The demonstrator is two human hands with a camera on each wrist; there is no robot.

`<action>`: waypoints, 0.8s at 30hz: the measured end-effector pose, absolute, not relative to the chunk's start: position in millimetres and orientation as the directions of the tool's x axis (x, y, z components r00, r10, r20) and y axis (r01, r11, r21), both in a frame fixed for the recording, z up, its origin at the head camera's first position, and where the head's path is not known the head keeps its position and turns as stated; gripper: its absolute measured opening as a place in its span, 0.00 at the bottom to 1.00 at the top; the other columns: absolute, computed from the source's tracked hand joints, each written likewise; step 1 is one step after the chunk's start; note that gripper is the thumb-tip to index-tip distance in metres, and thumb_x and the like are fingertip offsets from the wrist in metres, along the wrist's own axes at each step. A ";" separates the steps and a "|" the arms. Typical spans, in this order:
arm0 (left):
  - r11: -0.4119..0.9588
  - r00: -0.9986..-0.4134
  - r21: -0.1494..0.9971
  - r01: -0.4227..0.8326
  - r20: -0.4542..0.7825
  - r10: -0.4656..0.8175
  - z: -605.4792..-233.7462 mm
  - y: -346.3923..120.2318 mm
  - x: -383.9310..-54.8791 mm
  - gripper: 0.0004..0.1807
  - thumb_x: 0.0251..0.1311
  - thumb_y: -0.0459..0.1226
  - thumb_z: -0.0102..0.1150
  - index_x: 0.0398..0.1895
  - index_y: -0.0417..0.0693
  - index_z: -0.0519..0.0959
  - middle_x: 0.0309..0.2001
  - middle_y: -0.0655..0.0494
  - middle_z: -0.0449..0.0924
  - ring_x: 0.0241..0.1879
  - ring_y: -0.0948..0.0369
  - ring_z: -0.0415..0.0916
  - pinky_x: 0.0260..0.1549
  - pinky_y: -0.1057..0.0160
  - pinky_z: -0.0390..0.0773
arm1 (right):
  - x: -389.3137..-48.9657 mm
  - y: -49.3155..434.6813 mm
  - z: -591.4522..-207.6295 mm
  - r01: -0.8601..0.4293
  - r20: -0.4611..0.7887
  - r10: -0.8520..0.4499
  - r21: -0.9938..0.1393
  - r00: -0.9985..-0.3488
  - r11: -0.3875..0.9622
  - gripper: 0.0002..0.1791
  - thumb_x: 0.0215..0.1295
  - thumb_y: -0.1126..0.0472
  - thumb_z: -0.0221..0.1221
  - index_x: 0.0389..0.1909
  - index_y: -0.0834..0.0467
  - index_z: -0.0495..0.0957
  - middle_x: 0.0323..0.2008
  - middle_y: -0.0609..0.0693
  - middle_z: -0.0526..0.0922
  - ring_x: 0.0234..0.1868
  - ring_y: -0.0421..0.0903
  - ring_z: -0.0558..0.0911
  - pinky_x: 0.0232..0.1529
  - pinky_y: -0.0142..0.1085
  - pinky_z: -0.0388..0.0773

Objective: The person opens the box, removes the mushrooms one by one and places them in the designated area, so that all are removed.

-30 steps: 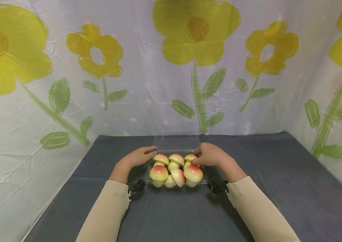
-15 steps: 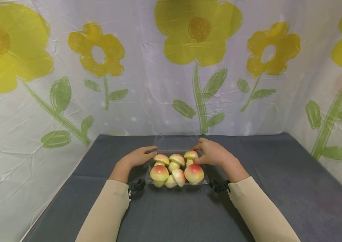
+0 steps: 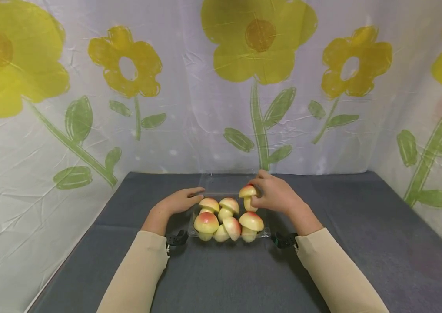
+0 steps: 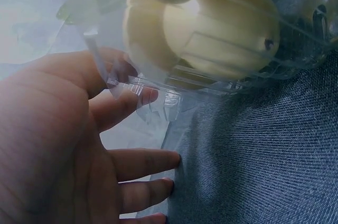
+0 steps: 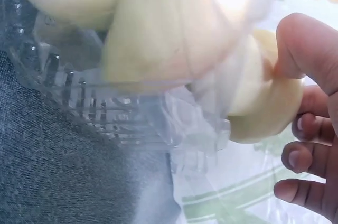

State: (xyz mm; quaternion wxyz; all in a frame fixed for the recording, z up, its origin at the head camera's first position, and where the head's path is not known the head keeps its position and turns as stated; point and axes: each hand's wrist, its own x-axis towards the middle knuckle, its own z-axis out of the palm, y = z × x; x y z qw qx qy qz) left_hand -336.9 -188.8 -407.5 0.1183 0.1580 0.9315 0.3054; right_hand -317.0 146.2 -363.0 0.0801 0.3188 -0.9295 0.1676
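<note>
Pinching a mushroom [image 3: 248, 190] at the back right of the plastic box [image 3: 265, 234], the right hand [image 3: 281, 195] is likely serving an unpacking step, next needing a clear lift, while the left hand [image 3: 177, 202], fingers extended, is touching the box's left side.

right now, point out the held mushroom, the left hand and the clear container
held mushroom [image 3: 247, 191]: head view, on its cap
left hand [image 3: 176, 203]: head view, on its back
clear container [image 3: 192, 233]: head view, on its front left corner
</note>
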 end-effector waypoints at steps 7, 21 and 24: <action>0.763 -0.920 0.610 0.215 -0.136 0.368 -406.6 -188.3 -336.6 0.30 0.81 0.50 0.45 0.81 0.51 0.62 0.77 0.42 0.60 0.74 0.41 0.59 0.70 0.35 0.64 | -315.6 152.2 -355.3 -0.592 0.296 -0.520 -0.265 -0.801 0.761 0.25 0.61 0.57 0.62 0.60 0.59 0.82 0.39 0.48 0.67 0.27 0.44 0.66 0.26 0.39 0.64; 0.771 -0.923 0.600 0.212 -0.137 0.360 -405.5 -187.3 -334.4 0.30 0.81 0.49 0.45 0.81 0.51 0.62 0.77 0.41 0.59 0.74 0.40 0.59 0.69 0.35 0.64 | -316.4 178.2 -339.2 -0.480 0.236 -0.419 -0.372 -0.877 0.795 0.27 0.64 0.57 0.61 0.63 0.61 0.79 0.49 0.52 0.70 0.32 0.48 0.72 0.31 0.44 0.69; 0.771 -0.923 0.601 0.211 -0.137 0.360 -406.0 -187.5 -334.5 0.30 0.81 0.49 0.45 0.81 0.51 0.62 0.77 0.41 0.59 0.74 0.40 0.59 0.69 0.35 0.64 | -316.4 182.7 -337.5 -0.468 0.239 -0.405 -0.364 -0.882 0.805 0.27 0.63 0.57 0.60 0.63 0.61 0.79 0.50 0.52 0.71 0.32 0.49 0.72 0.31 0.44 0.69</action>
